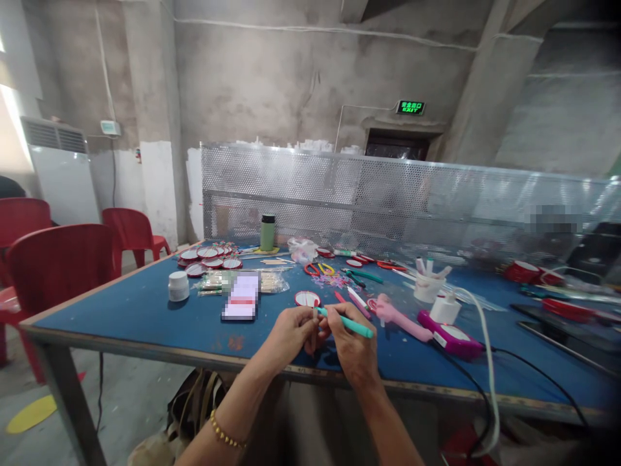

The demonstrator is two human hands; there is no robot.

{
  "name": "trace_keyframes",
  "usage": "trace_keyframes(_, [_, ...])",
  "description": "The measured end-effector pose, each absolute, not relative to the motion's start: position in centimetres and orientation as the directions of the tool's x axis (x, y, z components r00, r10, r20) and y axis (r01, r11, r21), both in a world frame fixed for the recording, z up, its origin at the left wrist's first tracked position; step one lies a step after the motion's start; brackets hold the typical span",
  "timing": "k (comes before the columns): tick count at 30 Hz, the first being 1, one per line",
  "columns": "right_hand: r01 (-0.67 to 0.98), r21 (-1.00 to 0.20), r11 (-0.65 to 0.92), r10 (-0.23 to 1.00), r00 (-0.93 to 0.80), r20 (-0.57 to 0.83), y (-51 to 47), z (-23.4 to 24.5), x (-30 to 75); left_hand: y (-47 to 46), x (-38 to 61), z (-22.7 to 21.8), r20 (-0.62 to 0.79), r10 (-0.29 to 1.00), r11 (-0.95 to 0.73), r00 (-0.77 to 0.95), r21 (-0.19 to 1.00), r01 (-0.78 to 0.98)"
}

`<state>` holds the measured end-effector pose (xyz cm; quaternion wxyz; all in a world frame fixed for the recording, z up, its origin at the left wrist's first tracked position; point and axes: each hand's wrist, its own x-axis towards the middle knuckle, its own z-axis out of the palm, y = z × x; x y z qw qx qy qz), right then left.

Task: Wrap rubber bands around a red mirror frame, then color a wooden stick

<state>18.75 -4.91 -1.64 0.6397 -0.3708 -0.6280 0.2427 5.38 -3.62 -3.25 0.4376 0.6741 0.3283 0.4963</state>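
My right hand [356, 346] grips a turquoise pen [356, 325] like a writing tool, with its tip pointing left toward my other hand. Closed fingers of my left hand [294, 330] pinch a small pale strip [314, 318], whose kind I cannot make out. The pen tip is close to the strip; whether they touch is unclear. Just beyond my hands, a round white disc with a red rim [306, 299] lies on the blue table [169, 333]. Pink pens [358, 301] and a pink handheld tool [400, 318] lie to the right.
A phone [241, 296], a white jar [178, 286] and bagged sticks [274, 282] lie left. Behind are red-rimmed discs [208, 254], a green bottle [267, 233], scissors [319, 268] and green pliers [356, 278]. A pen cup [429, 285], purple device [449, 335] and cables stand right. Mesh panel [291, 188] backs the table.
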Motion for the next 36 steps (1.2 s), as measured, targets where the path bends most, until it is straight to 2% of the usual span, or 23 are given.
trace_keyframes(36, [0.177,-0.773,0.610,0.771,0.092,0.630,-4.74,-1.74,18.77,-3.67,5.46,-3.18,0.356,0.887,-0.366,0.293,0.930,-0.022])
